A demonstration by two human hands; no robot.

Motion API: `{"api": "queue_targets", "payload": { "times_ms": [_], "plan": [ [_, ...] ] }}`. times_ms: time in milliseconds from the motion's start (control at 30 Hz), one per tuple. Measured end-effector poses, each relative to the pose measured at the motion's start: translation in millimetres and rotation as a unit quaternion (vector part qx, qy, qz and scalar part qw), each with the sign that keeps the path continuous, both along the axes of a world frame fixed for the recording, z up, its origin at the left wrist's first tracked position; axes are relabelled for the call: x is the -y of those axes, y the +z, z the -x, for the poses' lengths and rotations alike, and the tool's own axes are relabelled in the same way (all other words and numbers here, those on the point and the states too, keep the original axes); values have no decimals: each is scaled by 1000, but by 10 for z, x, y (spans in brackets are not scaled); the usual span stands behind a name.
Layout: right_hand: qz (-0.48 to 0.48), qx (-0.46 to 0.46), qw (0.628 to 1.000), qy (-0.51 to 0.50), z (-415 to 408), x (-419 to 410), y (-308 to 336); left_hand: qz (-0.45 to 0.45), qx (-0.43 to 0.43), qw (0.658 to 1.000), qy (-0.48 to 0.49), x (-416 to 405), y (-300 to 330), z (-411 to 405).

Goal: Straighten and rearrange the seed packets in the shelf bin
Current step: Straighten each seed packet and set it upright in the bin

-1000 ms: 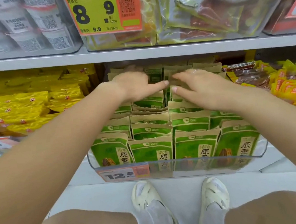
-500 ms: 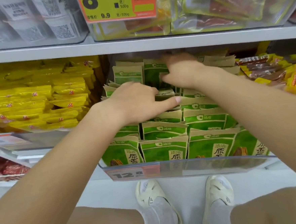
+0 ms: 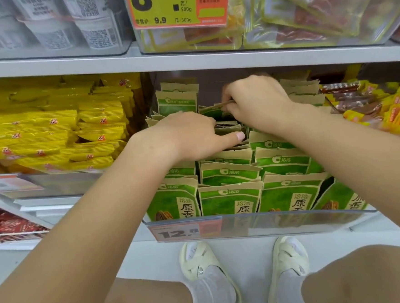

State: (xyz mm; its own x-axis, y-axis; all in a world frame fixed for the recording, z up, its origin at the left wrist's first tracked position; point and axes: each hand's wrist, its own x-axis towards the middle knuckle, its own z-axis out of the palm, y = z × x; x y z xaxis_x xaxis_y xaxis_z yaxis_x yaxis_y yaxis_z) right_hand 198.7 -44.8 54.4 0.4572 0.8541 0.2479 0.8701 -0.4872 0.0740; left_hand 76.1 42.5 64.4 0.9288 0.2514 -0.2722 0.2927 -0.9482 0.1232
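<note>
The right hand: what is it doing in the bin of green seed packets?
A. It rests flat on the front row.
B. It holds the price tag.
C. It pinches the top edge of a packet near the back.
C: the right hand is curled, its fingers pinching the top edge of a green packet deep in the bin.

Left hand (image 3: 188, 133) flat — thumb out, right hand (image 3: 254, 100) fingers curled, pinching

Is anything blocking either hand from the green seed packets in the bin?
Nothing visible does. The right hand already pinches a packet in the back rows, and the left hand rests on the middle rows of packets, with the bin open on top.
</note>
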Motion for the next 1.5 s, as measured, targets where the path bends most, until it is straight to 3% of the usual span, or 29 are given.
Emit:
{"api": "queue_targets", "payload": {
  "times_ms": [267,433,500,633,800,967,1133,1267,1433,1500],
  "plan": [
    [-36,-53,998,25,153,311,340,70,35,997,20,-61,351,395],
    [-113,-45,992,27,304,627,559,100,173,976,88,-96,525,647],
    [-160,-49,985,33,380,758,685,108,231,962,102,-60,552,688],
    [-209,-71,973,64,570,975,964,238,326,913,70,131,567,706],
    [-282,-110,947,109,761,1190,1147,299,389,871,14,419,579,783],
    [-414,-350,836,83,968,1447,1124,445,444,777,42,788,561,998],
    [-337,-541,770,6,1345,1689,496,575,396,706,120,1135,227,1261],
    [-368,-658,656,-37,1670,1820,-55,611,366,677,186,1306,-124,1456],
    [-437,-703,557,-67,2003,1872,-442,604,360,668,242,1417,-379,1564],
    [-483,-687,536,-83,2114,1869,-504,579,392,661,272,1480,-467,1566]
  ]
}}
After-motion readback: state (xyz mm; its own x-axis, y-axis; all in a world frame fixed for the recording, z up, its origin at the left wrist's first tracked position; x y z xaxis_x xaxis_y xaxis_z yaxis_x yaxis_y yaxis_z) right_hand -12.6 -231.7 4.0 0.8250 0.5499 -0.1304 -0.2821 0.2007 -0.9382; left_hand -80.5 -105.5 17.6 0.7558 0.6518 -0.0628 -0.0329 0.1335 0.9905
